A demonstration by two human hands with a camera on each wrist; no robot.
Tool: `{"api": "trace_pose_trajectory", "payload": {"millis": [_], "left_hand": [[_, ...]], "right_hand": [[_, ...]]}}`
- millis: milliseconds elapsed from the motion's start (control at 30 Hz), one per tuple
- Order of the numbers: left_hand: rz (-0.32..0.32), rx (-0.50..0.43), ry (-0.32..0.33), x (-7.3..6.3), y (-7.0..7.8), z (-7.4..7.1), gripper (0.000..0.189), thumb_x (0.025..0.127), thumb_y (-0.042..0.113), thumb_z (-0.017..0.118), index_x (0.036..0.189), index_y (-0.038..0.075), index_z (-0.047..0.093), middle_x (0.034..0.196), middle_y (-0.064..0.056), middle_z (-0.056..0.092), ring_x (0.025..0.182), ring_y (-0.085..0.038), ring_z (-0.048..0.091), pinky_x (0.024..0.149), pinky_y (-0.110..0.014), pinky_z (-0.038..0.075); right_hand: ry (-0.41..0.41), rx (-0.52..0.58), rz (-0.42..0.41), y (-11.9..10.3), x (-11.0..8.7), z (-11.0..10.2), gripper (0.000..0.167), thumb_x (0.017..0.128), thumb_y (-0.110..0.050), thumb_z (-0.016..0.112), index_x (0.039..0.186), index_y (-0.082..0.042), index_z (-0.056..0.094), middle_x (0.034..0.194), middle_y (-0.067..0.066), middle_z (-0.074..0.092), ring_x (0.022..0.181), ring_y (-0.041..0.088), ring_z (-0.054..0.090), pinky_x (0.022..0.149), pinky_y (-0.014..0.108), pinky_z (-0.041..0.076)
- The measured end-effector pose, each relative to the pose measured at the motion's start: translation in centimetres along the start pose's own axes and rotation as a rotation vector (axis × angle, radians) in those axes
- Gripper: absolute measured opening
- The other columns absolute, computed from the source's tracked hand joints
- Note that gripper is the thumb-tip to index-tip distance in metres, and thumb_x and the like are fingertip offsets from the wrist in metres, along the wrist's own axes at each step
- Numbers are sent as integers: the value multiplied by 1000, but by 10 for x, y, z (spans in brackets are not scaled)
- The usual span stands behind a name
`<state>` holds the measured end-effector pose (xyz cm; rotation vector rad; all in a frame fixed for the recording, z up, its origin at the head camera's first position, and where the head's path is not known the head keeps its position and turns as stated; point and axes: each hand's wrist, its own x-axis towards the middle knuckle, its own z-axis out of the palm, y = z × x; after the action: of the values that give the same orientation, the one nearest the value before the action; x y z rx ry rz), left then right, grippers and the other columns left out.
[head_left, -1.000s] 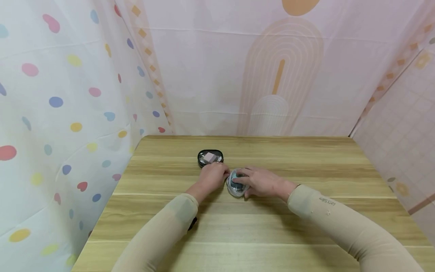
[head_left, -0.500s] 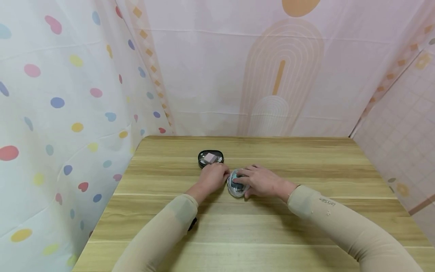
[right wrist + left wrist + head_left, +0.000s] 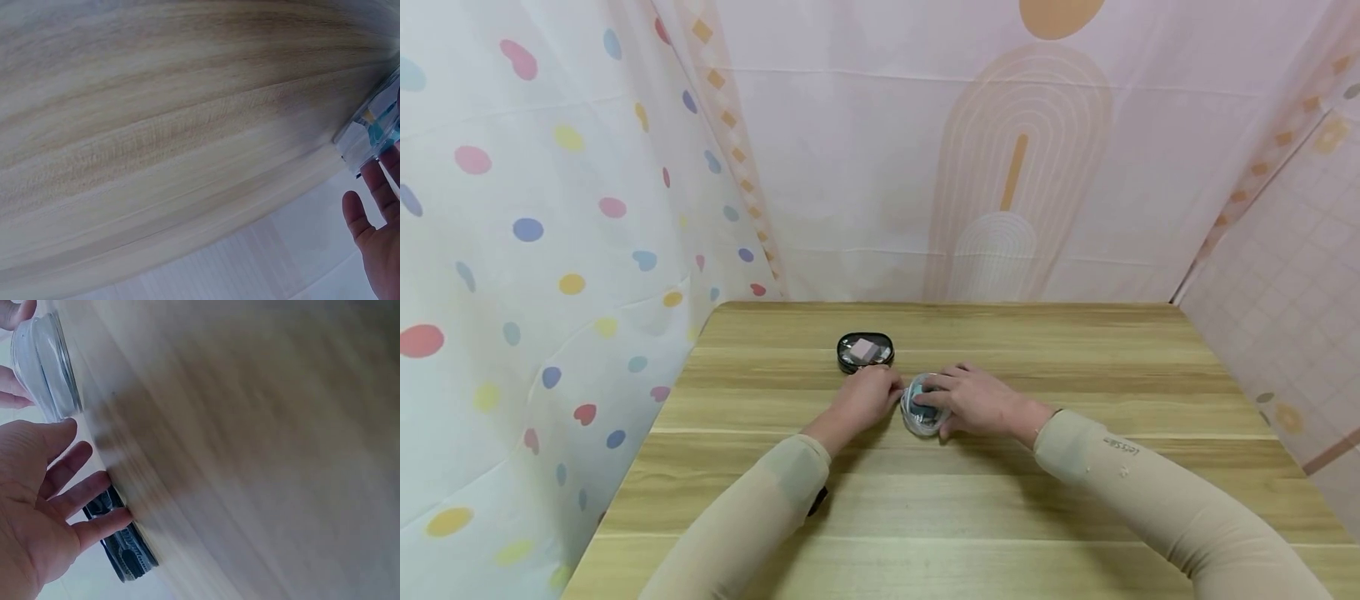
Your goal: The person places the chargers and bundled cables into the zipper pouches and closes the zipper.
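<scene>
A small clear zip pouch (image 3: 917, 422) with a pale zipper edge lies on the table, something blue-green showing inside. My right hand (image 3: 979, 402) holds it, fingers over its top and thumb at the near side. Just left of it is my left hand (image 3: 867, 395); in the left wrist view its fingers are loosely spread, the thumb tip right by the pouch's edge. A black-trimmed clear pouch (image 3: 128, 553) stands behind the left hand, with a pinkish block (image 3: 864, 349) inside. In the right wrist view only part of the clear pouch shows, at the right edge.
The wooden table (image 3: 1075, 350) reaches back to a pale patterned curtain (image 3: 850, 183). On the left hangs a curtain with coloured dots (image 3: 572, 250), and another patterned one (image 3: 1300, 292) hangs on the right.
My left hand has shifted slightly left and toward the near side, away from the clear pouch. The right hand and both pouches have barely moved.
</scene>
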<state>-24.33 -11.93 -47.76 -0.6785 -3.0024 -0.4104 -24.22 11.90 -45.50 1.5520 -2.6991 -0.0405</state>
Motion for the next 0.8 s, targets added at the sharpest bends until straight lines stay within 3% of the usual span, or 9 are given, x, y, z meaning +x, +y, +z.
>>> {"api": "trace_pose_trajectory", "payload": {"millis": [267, 533, 667, 800], "left_hand": [[-33, -53, -10, -1, 1, 1, 11, 103, 17, 72, 100, 12, 82, 104, -6, 80, 103, -26, 76, 92, -45, 62], [-12, -66, 28, -8, 0, 3, 8, 101, 16, 74, 101, 11, 80, 101, -6, 77, 99, -26, 74, 90, -47, 62], [-10, 20, 48, -12, 3, 4, 12, 104, 18, 71, 107, 13, 81, 119, -8, 77, 116, -30, 73, 104, -63, 56], [-19, 122, 41, -13, 7, 2, 16, 106, 20, 67, 113, 16, 81, 144, -9, 69, 147, -34, 57, 117, -78, 38]], "right_hand": [[1, -1, -3, -1, 1, 0, 73, 88, -55, 78, 150, -20, 63, 151, 8, 65, 140, 31, 61, 114, 54, 52], [-1, 8, -6, -2, 0, 1, 72, 88, -54, 79, 149, -19, 64, 150, 8, 65, 139, 31, 61, 115, 54, 51], [0, 7, -3, -2, 0, 1, 72, 88, -53, 80, 149, -19, 64, 150, 8, 65, 139, 31, 61, 114, 54, 51], [4, -4, 3, -1, 1, 0, 72, 87, -53, 80, 149, -19, 64, 151, 7, 65, 139, 31, 61, 113, 54, 52]]}}
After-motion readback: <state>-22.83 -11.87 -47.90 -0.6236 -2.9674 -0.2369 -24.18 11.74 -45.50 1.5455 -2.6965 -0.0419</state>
